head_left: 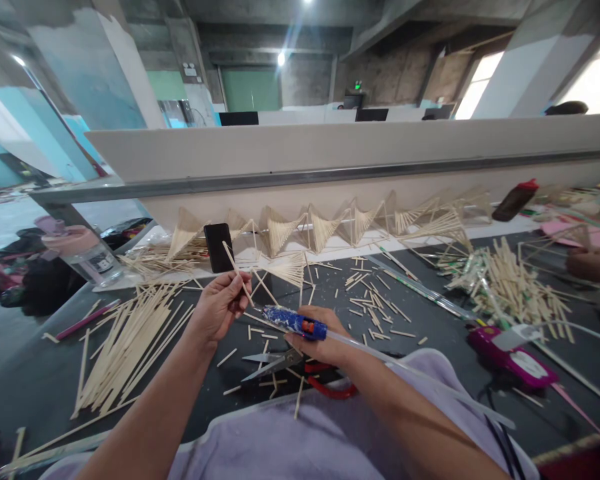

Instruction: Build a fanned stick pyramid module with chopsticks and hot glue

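Between the thumb and fingers of my left hand [223,303] is a thin wooden stick [234,261], held tilted. My right hand [325,333] is wrapped round a blue glue gun [287,319], whose nozzle points at the lower end of the stick; whether they touch I cannot tell. A long clear glue stick [405,368] trails from the gun's back. Below my right hand lie scissors [275,363] with red handles, blades apart. Just beyond my hands stands a fan-shaped stick structure [286,270].
Twisted stick models [325,227] line the partition [330,150]. Loose sticks [125,347] lie left, cut pieces [375,307] right of centre. A phone [219,247], a bottle [87,257], a magenta power strip [513,357] and a bundle of sticks [515,287] surround the workspace. Another person's hand [593,263] is far right.
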Demonstrator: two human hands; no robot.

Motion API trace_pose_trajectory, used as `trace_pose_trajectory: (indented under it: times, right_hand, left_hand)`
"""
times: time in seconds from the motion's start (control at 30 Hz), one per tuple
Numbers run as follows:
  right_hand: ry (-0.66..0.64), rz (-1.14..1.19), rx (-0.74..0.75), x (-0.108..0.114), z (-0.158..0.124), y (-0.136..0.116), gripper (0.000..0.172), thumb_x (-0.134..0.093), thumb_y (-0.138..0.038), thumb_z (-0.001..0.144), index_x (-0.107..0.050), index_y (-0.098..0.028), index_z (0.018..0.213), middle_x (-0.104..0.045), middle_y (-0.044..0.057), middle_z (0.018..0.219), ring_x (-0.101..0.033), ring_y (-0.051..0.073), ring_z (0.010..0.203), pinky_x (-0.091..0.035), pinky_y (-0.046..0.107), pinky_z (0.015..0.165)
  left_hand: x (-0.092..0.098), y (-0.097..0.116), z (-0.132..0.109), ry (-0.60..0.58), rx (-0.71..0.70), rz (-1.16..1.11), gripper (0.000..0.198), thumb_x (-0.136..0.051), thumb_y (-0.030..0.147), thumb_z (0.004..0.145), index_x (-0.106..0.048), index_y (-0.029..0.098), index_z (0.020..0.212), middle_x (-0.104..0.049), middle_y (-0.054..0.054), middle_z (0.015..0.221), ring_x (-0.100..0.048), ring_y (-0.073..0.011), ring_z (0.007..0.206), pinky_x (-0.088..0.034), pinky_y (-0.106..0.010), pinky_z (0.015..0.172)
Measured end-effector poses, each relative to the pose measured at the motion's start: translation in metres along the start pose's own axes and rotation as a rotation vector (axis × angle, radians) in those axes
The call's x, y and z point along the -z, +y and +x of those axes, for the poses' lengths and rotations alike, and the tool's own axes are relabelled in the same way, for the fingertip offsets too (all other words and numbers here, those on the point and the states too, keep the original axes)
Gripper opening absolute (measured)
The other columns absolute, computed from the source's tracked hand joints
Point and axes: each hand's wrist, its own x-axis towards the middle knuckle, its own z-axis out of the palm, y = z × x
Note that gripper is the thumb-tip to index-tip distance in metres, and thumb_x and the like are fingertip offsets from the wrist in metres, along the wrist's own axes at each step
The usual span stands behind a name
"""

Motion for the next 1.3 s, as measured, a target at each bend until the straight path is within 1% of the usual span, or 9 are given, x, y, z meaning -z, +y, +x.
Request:
trace_pose_trajectory:
  times: [0.17, 0.3, 0.47, 0.7, 0.87, 1.03, 1.1, 1.2, 1.3]
  right_hand:
    - [-0.003, -0.031, -0.029, -0.001, -0.001, 0.002, 0.025, -0.06, -0.038, 0.072, -0.052, -0.018, 0.061, -0.047, -0.002, 0.059, -0.044, 0.01, 0.054, -0.034, 0.023, 0.052]
    - [-0.008, -0.015, -0.055, 0.0, -0.002, 0.002, 0.023, -0.06, -0.038, 0.072, -0.054, -0.017, 0.062, -0.05, -0.002, 0.06, -0.046, 0.011, 0.055, -0.037, 0.023, 0.053]
    - [-0.035, 0.003, -0.1, 0.002, -0.001, 0.002, 0.022, -0.06, -0.038, 0.072, -0.057, -0.017, 0.065, -0.052, -0.001, 0.061, -0.047, 0.011, 0.055, -0.038, 0.022, 0.052]
    - [-0.005, -0.013, -0.022, 0.0, -0.002, 0.006, 0.023, -0.059, -0.038, 0.073, -0.054, -0.017, 0.064, -0.049, -0.002, 0.06, -0.045, 0.01, 0.055, -0.036, 0.022, 0.052]
    - [0.019, 0.037, -0.012, -0.001, -0.002, 0.005, 0.019, -0.059, -0.035, 0.073, -0.055, -0.018, 0.067, -0.051, -0.002, 0.062, -0.047, 0.01, 0.056, -0.038, 0.022, 0.054]
    - [0.017, 0.047, 0.037, -0.001, -0.001, 0.005, 0.019, -0.059, -0.034, 0.073, -0.054, -0.018, 0.065, -0.05, -0.002, 0.062, -0.047, 0.01, 0.056, -0.038, 0.022, 0.054]
    - [0.01, 0.052, 0.014, -0.001, -0.001, 0.006, 0.019, -0.059, -0.035, 0.073, -0.056, -0.017, 0.067, -0.052, -0.001, 0.063, -0.049, 0.011, 0.057, -0.039, 0.022, 0.056]
    - [0.0, 0.096, -0.071, -0.001, -0.002, 0.008, 0.019, -0.06, -0.037, 0.074, -0.058, -0.017, 0.073, -0.056, 0.0, 0.067, -0.051, 0.012, 0.058, -0.041, 0.023, 0.056]
    - [0.035, 0.148, -0.108, -0.002, -0.003, 0.012, 0.02, -0.062, -0.038, 0.073, -0.06, -0.017, 0.074, -0.058, 0.0, 0.067, -0.05, 0.012, 0.058, -0.041, 0.024, 0.054]
  left_hand:
    - [-0.001, 0.001, 0.001, 0.015, -0.002, -0.008, 0.021, -0.066, 0.031, 0.074, -0.062, 0.014, 0.085, -0.057, 0.001, 0.067, -0.047, -0.0039, 0.043, -0.031, -0.012, 0.033]
    - [-0.001, 0.002, 0.001, 0.023, -0.011, -0.007, 0.021, -0.067, 0.031, 0.073, -0.062, 0.014, 0.085, -0.057, 0.001, 0.067, -0.047, -0.0036, 0.042, -0.031, -0.012, 0.032]
    - [-0.001, 0.002, 0.0, 0.017, -0.011, -0.002, 0.02, -0.065, 0.03, 0.075, -0.061, 0.014, 0.086, -0.057, 0.001, 0.066, -0.046, -0.0033, 0.041, -0.031, -0.011, 0.031]
    - [0.001, 0.001, 0.001, 0.02, -0.008, -0.021, 0.022, -0.066, 0.031, 0.073, -0.062, 0.014, 0.086, -0.056, 0.001, 0.067, -0.046, -0.0034, 0.042, -0.032, -0.011, 0.031]
    - [0.002, -0.001, 0.003, 0.007, -0.002, -0.007, 0.02, -0.065, 0.03, 0.074, -0.061, 0.015, 0.087, -0.057, 0.002, 0.066, -0.046, -0.003, 0.042, -0.032, -0.011, 0.032]
    - [0.002, -0.002, 0.003, 0.018, 0.001, -0.001, 0.021, -0.066, 0.03, 0.073, -0.061, 0.014, 0.086, -0.057, 0.001, 0.067, -0.047, -0.0033, 0.042, -0.032, -0.011, 0.031]
    - [0.002, -0.002, 0.003, 0.022, 0.008, -0.031, 0.021, -0.067, 0.029, 0.073, -0.061, 0.014, 0.086, -0.056, 0.002, 0.066, -0.046, -0.0026, 0.042, -0.031, -0.01, 0.031]
    - [0.002, -0.001, 0.004, 0.008, 0.035, -0.087, 0.019, -0.067, 0.026, 0.073, -0.061, 0.013, 0.086, -0.054, 0.002, 0.063, -0.043, -0.0015, 0.04, -0.031, -0.009, 0.031]
    - [0.003, -0.001, 0.004, -0.028, 0.057, -0.123, 0.018, -0.067, 0.024, 0.073, -0.061, 0.013, 0.086, -0.053, 0.002, 0.06, -0.041, -0.0014, 0.04, -0.031, -0.008, 0.03]
